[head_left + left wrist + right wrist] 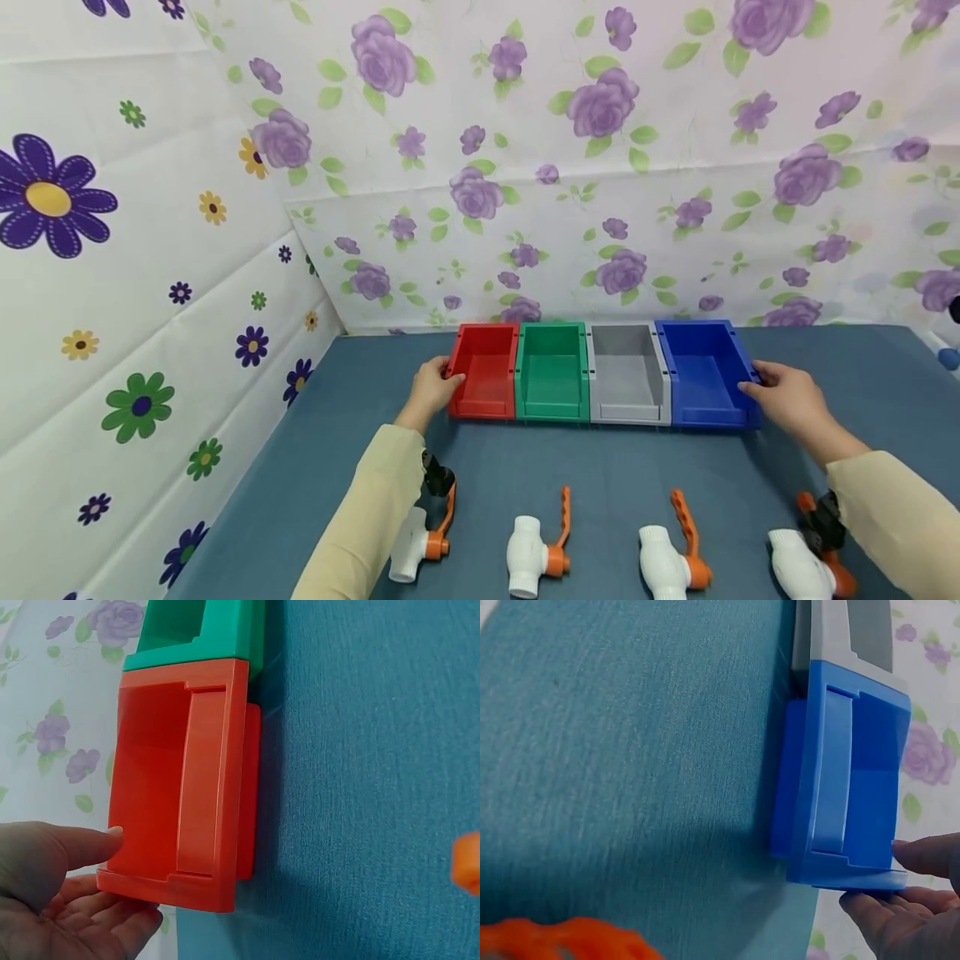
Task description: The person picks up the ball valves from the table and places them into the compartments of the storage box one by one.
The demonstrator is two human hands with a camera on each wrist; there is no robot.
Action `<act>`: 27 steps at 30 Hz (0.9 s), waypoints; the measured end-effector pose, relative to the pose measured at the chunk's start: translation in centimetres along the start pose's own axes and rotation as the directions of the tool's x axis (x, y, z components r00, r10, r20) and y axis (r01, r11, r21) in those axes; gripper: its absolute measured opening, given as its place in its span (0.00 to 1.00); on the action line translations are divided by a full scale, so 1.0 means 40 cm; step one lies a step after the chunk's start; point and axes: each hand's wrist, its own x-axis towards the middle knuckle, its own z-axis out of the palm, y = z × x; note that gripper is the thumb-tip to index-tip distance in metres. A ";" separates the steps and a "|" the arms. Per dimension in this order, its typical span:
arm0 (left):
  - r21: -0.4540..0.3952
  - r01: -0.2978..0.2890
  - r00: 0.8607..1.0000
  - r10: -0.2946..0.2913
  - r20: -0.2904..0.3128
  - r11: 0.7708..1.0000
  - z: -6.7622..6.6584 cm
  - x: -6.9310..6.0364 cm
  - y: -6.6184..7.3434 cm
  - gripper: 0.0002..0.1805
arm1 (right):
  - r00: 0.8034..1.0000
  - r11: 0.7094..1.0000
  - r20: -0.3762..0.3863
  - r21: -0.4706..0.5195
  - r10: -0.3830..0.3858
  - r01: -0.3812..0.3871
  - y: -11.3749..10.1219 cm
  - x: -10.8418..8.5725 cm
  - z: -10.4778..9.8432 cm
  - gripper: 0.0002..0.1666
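Note:
A row of joined open bins stands at the back of the table: a red bin (483, 375), a green bin (552, 371), a grey bin (628, 375) and a blue bin (708, 375). My left hand (432, 390) pinches the red bin's outer side wall, the thumb over its rim and the fingers outside, as the left wrist view also shows. On the other end, my right hand (791, 404) grips the blue bin's outer wall, thumb inside and fingers underneath or beside it in the right wrist view. The bins look empty inside.
Several white ball valves (525, 557) with orange handles lie in a row nearer me on the blue-grey table (600, 467). Some sit close under my forearms. Flowered cloth (480, 167) hangs behind the bins and on the left.

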 end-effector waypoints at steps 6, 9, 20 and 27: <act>-0.026 0.007 1.000 -0.006 0.016 1.000 0.012 0.007 -0.006 0.25 | 0.999 0.998 -0.024 0.038 0.047 -0.046 -0.003 0.005 0.006 0.39; -0.038 0.011 1.000 -0.010 0.010 0.999 0.013 0.009 -0.009 0.26 | 0.998 0.998 -0.038 0.042 0.045 -0.043 -0.004 0.007 0.007 0.37; -0.125 0.016 0.995 -0.004 0.100 0.992 -0.010 0.014 -0.014 0.29 | 0.998 0.991 -0.007 0.113 0.069 -0.068 0.001 0.019 -0.006 0.37; -0.132 0.004 0.991 0.013 0.130 0.991 -0.017 0.016 -0.021 0.28 | 0.997 0.991 0.060 0.123 0.042 -0.049 0.014 0.020 -0.014 0.39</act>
